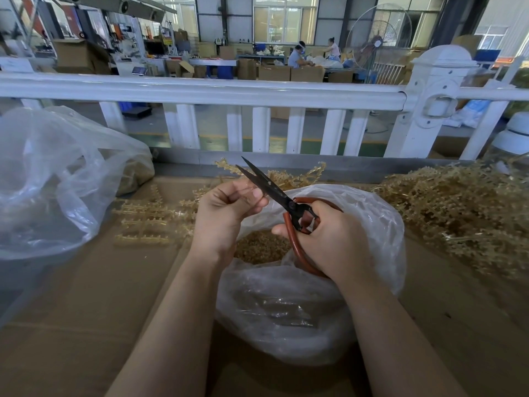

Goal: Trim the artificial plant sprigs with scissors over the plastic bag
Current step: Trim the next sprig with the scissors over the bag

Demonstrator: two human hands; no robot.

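My right hand grips the red-brown handles of dark scissors, whose blades stand apart and point up and to the left. My left hand pinches a thin, pale sprig piece between thumb and fingers, right beside the blades; the piece is mostly hidden by the fingers. Both hands hover over an open clear plastic bag with tan trimmed bits at its bottom. Tan plastic sprigs lie on the cardboard left of the bag.
A big heap of tan sprigs fills the right side of the cardboard surface. A larger clear bag sits at the left. A white fence rail runs along the far edge, with a workshop and people behind.
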